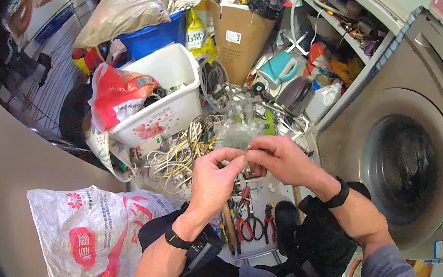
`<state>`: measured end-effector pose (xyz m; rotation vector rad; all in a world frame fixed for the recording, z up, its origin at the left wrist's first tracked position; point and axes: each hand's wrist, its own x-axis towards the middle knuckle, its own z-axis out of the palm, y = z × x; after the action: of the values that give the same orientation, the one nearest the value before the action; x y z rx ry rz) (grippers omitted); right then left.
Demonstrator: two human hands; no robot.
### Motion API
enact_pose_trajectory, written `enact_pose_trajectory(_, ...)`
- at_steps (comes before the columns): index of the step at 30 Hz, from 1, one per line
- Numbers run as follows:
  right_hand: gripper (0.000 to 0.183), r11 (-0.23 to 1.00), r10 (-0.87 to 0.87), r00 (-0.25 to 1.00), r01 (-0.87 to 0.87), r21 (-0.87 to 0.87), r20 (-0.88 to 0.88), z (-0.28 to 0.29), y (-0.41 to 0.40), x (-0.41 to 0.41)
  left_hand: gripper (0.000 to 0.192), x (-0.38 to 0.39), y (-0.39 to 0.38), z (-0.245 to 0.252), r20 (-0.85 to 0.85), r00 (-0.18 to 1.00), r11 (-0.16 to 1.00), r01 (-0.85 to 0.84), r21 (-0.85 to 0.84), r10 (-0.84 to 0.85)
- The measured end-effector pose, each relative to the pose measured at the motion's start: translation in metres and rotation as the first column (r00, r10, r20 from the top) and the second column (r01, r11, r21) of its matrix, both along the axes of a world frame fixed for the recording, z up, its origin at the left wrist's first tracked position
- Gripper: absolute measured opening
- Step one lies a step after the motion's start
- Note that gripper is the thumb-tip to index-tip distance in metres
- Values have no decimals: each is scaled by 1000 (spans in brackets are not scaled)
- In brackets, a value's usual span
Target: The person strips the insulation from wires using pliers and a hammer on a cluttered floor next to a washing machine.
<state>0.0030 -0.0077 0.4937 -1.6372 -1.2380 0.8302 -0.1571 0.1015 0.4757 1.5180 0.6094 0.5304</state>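
Observation:
My left hand [214, 175] and my right hand [279, 160] meet in front of me, with thumbs and forefingers pinched together. A small copper-coloured part [249, 148] shows at the fingertips, too small and covered to name. Just beyond the hands lies a clear plastic bag [236, 134]. To its left spreads a tangle of white and yellow electrical cables [180, 148]. Below the hands, on a pale surface, are red-handled pliers [269, 224], scissors with dark handles [254, 225] and a tool with a wooden handle [229, 226].
A white woven sack [104, 240] stands at left. Behind the cables are a white plastic bin [168, 120], a blue tub [156, 37] and a cardboard box [241, 50]. A turquoise kettle [279, 68] lies among scrap. The front-loading washing machine [344, 138] bounds the right side.

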Motion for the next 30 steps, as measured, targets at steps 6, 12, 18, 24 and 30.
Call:
enact_pose_trajectory(6, 15, 991, 39, 992, -53, 120, 116, -12, 5, -2, 14, -6, 1, -10, 26, 999, 990, -34, -135, 38)
enact_pose_trajectory(12, 8, 982, 4, 998, -17, 189, 69, -20, -1, -2, 15, -6, -3, -11, -18, 998, 983, -66, -174, 64)
enact_pose_trajectory(18, 9, 971, -20, 993, -8, 238, 116, -23, -7, -3, 13, -5, -9, -18, 11, 999, 987, -42, -154, 45)
enact_pose_trajectory(24, 7, 993, 7, 979, 17, 116, -204, -24, -11, -6, 11, -4, -14, -19, 156, 985, 901, 7, -433, 68)
enact_pose_trajectory(30, 9, 997, -47, 980, 58, 55, -193, -30, -11, -7, 12, 0, -17, -19, 70, 994, 951, -59, -305, 84)
